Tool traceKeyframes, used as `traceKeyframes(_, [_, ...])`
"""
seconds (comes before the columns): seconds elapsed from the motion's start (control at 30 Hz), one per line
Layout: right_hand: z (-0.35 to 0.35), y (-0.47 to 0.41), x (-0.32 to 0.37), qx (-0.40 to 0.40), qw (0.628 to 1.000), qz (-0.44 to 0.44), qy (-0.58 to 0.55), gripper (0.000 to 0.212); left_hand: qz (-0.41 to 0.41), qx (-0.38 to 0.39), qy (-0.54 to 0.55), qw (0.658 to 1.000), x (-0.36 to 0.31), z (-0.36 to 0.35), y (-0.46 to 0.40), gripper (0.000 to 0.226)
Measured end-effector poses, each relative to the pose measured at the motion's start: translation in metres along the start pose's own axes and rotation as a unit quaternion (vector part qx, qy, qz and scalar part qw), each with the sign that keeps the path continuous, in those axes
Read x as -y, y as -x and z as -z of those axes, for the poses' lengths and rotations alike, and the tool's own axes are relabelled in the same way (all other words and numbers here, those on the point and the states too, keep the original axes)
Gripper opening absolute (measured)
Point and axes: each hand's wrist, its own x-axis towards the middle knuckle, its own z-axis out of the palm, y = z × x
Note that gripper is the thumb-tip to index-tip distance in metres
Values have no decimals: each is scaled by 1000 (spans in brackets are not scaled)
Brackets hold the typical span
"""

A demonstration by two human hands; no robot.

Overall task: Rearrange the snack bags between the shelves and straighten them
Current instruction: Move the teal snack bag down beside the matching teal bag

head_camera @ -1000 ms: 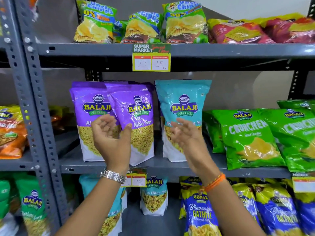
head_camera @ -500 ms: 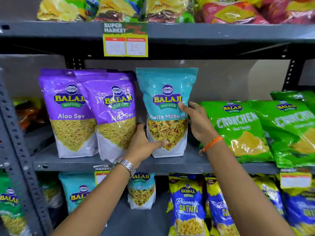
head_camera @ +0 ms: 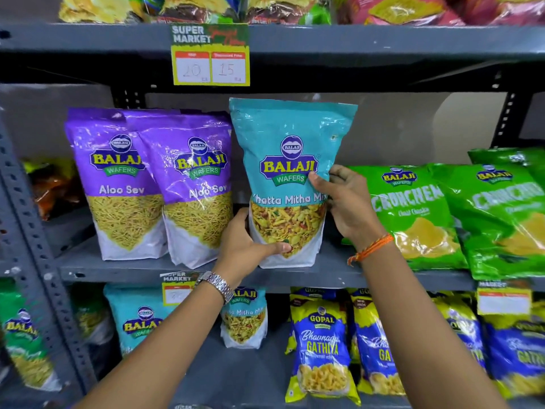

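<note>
A teal Khatta Mitha Mix bag (head_camera: 290, 160) stands upright on the middle shelf (head_camera: 330, 274). My left hand (head_camera: 247, 246) grips its lower left corner, thumb across the clear window. My right hand (head_camera: 346, 208) holds its right edge at mid height, thumb on the front. Two purple Aloo Sev bags (head_camera: 118, 184) (head_camera: 197, 187) stand just left of it, overlapping each other. Green Crunchem bags (head_camera: 413, 214) lean back on the right. On the lower shelf stand more teal bags (head_camera: 244, 317) and blue-yellow Gathiya bags (head_camera: 321, 349).
Chips bags line the top shelf (head_camera: 383, 36), which carries a price tag (head_camera: 210, 56) marked 20 and 15. A perforated grey upright (head_camera: 32, 231) bounds the left side, with more snack bags beyond it. Bare shelf shows between the teal bag and the Crunchem bags.
Both hands went from empty in front of the shelf to gripping the teal bag. The bag now sits slightly higher and closer in view, and the view has shifted down and left.
</note>
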Motion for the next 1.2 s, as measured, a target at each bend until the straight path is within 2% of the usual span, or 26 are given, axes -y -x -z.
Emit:
traceKeyframes(0.07, [-2, 15, 7, -1, 1000, 15, 5, 37, -18, -3, 7, 1000, 0, 5, 9, 94])
traceKeyframes(0.27, [-16, 75, 26, 12, 998, 66, 18, 48, -63, -4, 43, 997, -1, 28, 58, 80])
traceKeyframes(0.47, [-22, 139, 5, 69, 994, 79, 26, 35, -87, -44, 46, 994, 29, 47, 116, 84])
traceKeyframes(0.57, [-19, 166, -15, 77, 996, 47, 4, 36, -66, -75, 67, 993, 57, 46, 149, 85])
traceKeyframes(0.8, [-9, 205, -103, 68, 995, -65, 20, 39, 21, -45, 38, 998, 145, 39, 198, 88])
traceKeyframes(0.97, [8, 205, -185, 39, 984, -172, 37, 39, 142, -33, 12, 989, 209, 26, 197, 83])
traceKeyframes(1.2, [3, 181, -241, 39, 968, -236, 74, 42, 194, -22, -29, 980, 254, 11, 170, 83])
